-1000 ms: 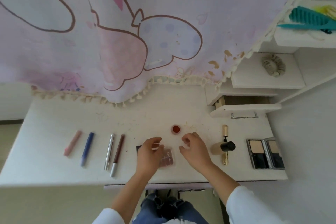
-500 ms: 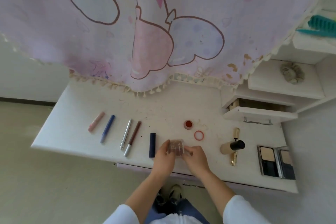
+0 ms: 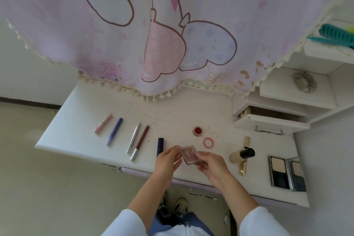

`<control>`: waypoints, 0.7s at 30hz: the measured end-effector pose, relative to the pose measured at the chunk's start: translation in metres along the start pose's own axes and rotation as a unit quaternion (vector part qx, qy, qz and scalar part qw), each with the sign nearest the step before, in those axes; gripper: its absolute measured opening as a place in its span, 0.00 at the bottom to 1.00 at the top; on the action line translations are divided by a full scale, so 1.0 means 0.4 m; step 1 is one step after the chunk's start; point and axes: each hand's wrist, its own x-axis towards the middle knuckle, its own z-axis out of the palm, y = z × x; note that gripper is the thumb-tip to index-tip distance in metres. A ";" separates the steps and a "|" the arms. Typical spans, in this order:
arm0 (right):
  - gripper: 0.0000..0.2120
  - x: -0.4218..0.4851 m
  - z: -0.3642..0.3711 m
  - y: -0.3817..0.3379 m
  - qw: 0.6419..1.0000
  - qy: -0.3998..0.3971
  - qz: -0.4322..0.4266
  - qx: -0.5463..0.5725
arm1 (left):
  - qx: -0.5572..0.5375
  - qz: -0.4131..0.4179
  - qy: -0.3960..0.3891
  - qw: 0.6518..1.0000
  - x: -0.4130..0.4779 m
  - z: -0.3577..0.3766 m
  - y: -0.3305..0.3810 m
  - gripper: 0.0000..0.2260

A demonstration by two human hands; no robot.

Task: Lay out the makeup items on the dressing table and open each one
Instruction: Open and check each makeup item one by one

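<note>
White dressing table [image 3: 80, 136], wide and long, with makeup set out in a row. Far right, an open powder compact [image 3: 287, 173]. Next to it, a cream bottle [image 3: 241, 155] on its side across a gold tube [image 3: 244, 156]. In the middle, a little red pot [image 3: 197, 131] with its ring lid [image 3: 208, 142] off beside it. Just above the front edge, held up off the table, a small pink clear case [image 3: 188, 155]. Left hand [image 3: 167, 161] pinching its left edge, right hand [image 3: 210, 165] pinching its right corner. Lid looks shut. To open it well: hold the bottom firm, find the little lip, lift slowly. Keep flat, so no powder spills.
</note>
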 end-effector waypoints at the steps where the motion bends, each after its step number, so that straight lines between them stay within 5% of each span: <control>1: 0.03 -0.005 -0.001 -0.003 1.000 -0.009 0.010 0.003 | -0.007 -0.006 -0.009 1.000 -0.001 0.001 0.003 0.11; 9: 0.03 -0.025 -0.006 -0.029 1.000 -0.017 0.000 0.015 | -0.043 -0.009 -0.078 0.996 -0.009 0.018 0.015 0.13; 15: 0.11 -0.037 -0.007 -0.052 1.000 -0.026 0.004 -0.008 | 0.025 -0.004 -0.128 0.991 -0.003 0.025 0.007 0.20; 21: 0.16 -0.049 0.002 -0.059 0.998 -0.057 0.005 -0.033 | -0.035 -0.001 -0.127 0.991 -0.004 0.036 0.016 0.20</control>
